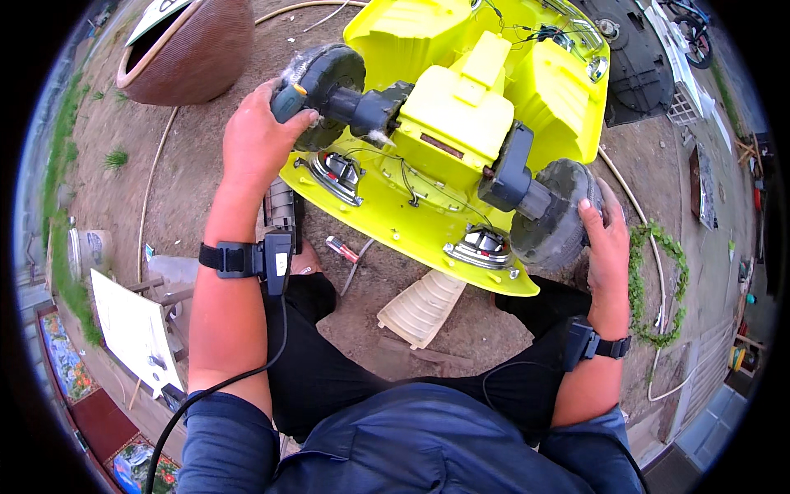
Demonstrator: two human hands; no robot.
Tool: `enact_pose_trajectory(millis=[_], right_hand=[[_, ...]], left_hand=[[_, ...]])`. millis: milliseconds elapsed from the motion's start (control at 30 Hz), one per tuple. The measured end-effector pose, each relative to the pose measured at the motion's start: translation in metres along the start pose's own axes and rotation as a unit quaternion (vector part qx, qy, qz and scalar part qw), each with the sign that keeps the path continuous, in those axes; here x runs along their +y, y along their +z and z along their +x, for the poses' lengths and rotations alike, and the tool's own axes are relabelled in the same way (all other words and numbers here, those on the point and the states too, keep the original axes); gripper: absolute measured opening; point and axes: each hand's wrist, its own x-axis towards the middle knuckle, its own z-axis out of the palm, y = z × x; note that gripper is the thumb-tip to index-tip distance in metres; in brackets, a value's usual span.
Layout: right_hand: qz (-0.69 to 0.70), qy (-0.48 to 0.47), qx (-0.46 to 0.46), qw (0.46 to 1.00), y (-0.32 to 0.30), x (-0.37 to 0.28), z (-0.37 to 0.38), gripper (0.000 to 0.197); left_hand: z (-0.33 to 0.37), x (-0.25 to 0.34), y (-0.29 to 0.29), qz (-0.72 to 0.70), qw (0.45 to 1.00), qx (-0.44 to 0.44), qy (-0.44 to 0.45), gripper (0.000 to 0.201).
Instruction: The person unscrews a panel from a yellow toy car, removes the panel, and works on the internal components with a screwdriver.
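Note:
A yellow ride-on toy car body point(457, 107) lies tipped in front of me, its underside showing, with black wheels and gearboxes. My left hand point(262, 130) is closed around a dark teal tool handle point(288, 102) with an orange end, held against the left wheel point(336, 82). What the tool's far end is, I cannot see. Whitish fluff clings to that wheel. My right hand point(606, 236) grips the outer side of the right wheel point(551, 216), thumb on its face. Black gearboxes point(508, 169) join the wheels to the body. Thin wires run past the chrome-rimmed headlights point(481, 247).
Between my legs lie a beige ribbed plastic piece point(422, 310) and a red-and-white screwdriver point(341, 248) on bare soil. A large brown pot point(193, 53) stands far left, a white board point(136, 329) near left. A hose point(155, 169) and a leafy vine ring point(681, 284) flank me.

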Motion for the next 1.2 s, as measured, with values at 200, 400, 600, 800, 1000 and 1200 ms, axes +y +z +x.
enact_pose_trajectory(millis=[200, 400, 600, 800, 1000, 1200], right_hand=[[0.009, 0.001, -0.002, 1.0, 0.002, -0.006, -0.002, 0.066], [0.005, -0.001, 0.0, 1.0, 0.001, -0.005, 0.0, 0.066], [0.012, -0.006, 0.0, 1.0, 0.001, -0.001, 0.0, 0.066], [0.027, 0.011, -0.001, 1.0, 0.001, 0.0, 0.001, 0.067], [0.016, 0.002, -0.002, 1.0, 0.001, -0.002, 0.001, 0.067], [0.035, 0.007, -0.004, 0.999, 0.003, -0.007, -0.002, 0.066]], left_hand=[[-0.007, -0.006, 0.004, 0.006, 1.0, 0.022, 0.015, 0.065], [-0.02, -0.014, 0.002, 0.042, 0.997, -0.059, -0.019, 0.068], [-0.014, -0.011, -0.003, 0.006, 1.0, -0.005, -0.02, 0.07], [-0.003, -0.001, 0.009, 0.001, 0.999, 0.036, 0.012, 0.066], [-0.009, -0.004, 0.014, 0.024, 0.999, 0.043, 0.004, 0.066], [-0.017, -0.005, 0.017, 0.032, 0.999, 0.026, -0.015, 0.069]])
